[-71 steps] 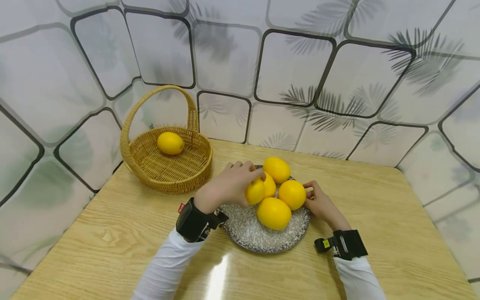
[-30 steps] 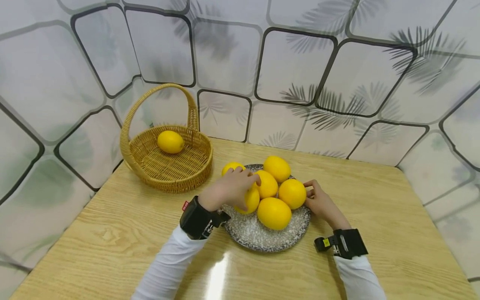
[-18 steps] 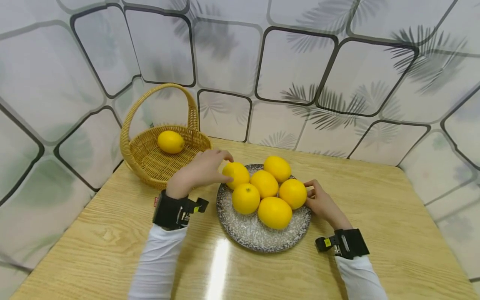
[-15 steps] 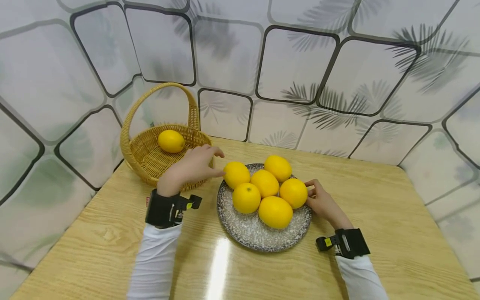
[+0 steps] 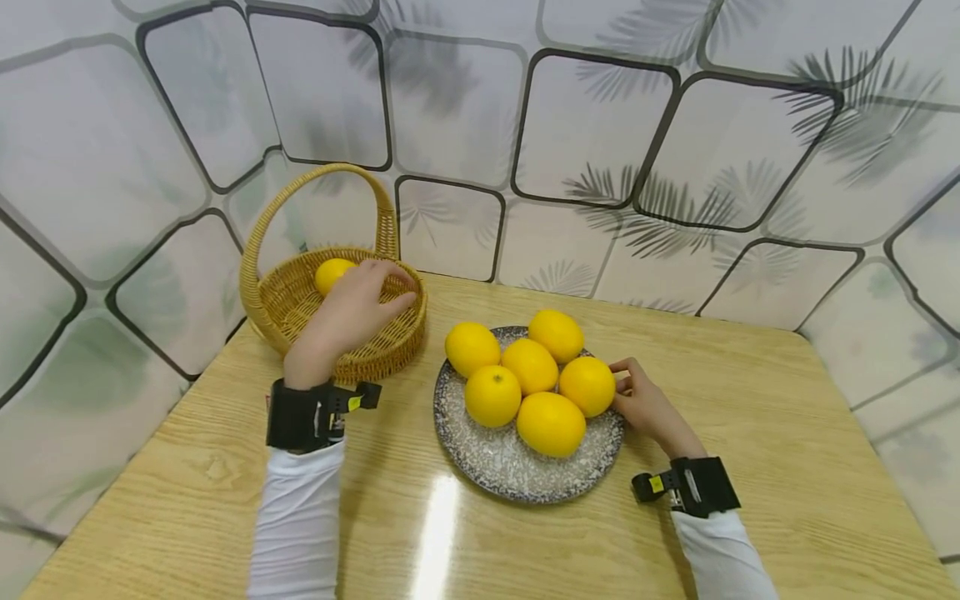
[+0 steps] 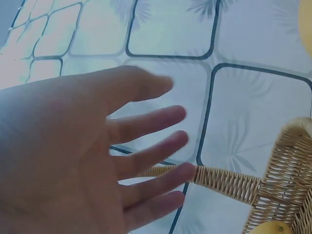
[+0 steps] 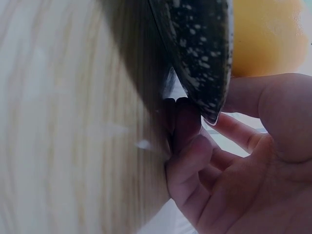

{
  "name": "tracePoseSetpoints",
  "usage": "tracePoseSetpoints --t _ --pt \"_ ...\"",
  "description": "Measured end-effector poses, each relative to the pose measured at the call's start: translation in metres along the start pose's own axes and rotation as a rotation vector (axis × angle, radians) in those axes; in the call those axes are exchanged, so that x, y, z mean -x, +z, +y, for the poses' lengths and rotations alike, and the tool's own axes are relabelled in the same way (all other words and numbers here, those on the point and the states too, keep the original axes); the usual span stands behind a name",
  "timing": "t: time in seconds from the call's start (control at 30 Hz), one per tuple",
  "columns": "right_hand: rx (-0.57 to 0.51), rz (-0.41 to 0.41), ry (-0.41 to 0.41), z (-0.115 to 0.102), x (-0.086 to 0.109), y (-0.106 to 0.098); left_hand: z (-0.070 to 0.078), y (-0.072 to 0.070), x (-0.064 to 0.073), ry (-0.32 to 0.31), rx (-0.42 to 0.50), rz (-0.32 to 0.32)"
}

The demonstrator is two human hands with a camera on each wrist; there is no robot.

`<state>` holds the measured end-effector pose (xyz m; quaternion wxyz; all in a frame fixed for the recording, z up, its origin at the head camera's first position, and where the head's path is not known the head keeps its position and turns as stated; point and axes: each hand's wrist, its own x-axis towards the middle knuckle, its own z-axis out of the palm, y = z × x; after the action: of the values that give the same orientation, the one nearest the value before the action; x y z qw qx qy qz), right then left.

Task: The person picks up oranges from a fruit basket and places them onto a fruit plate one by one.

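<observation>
My left hand (image 5: 347, 310) hovers over the wicker basket (image 5: 386, 354) with spread, relaxed fingers and nothing in them. Partly hidden behind that hand, a lemon (image 5: 330, 273) lies at the back of the basket. Several lemons (image 5: 551, 425) sit grouped on a speckled grey plate (image 5: 510, 471); one lemon (image 5: 492, 397) has its stem end facing up. At the plate's right edge, my right hand (image 5: 643, 406) grips the rim. In the right wrist view, curled fingers (image 7: 190, 158) reach under the plate edge, and the thumb lies on the upper side beside a lemon (image 7: 268, 39).
The basket's tall arched handle (image 5: 255, 250) rises at the back left, near the patterned wall (image 5: 450, 108). Both things stand on a light wooden table (image 5: 787, 433). Black camera straps (image 5: 300, 417) circle the wrists.
My left hand has let go of a lemon on the plate and moved left, passing the upper-left lemon, to over the basket. My right hand stays at the plate's rim.
</observation>
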<state>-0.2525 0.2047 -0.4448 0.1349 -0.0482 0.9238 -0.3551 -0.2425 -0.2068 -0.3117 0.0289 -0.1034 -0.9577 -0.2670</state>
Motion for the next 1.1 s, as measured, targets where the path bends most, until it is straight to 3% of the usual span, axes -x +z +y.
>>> tracePoseSetpoints --t 0.2,0.37,0.47,0.73,0.93,1.0,1.1 --pt "-0.009 0.000 0.007 0.000 0.000 0.000 -0.008 -0.002 -0.005 -0.044 0.054 0.135" --pt "-0.021 -0.005 0.010 0.000 -0.001 0.001 -0.025 0.000 -0.012 -0.087 -0.003 0.282" --pt "-0.020 -0.003 0.010 0.000 0.000 0.001 -0.040 0.000 -0.014 -0.121 -0.025 0.333" --pt "-0.022 -0.005 0.004 0.001 0.000 0.000 -0.076 0.000 -0.012 -0.251 -0.027 0.283" --pt "-0.017 0.002 0.005 0.002 -0.001 0.000 -0.095 0.021 -0.024 -0.273 -0.068 0.314" --pt "-0.019 -0.001 0.004 0.002 -0.001 0.000 -0.102 0.030 -0.027 -0.293 -0.078 0.276" --pt "-0.017 -0.005 -0.002 0.002 -0.001 0.000 -0.109 0.040 -0.028 -0.351 -0.057 0.156"
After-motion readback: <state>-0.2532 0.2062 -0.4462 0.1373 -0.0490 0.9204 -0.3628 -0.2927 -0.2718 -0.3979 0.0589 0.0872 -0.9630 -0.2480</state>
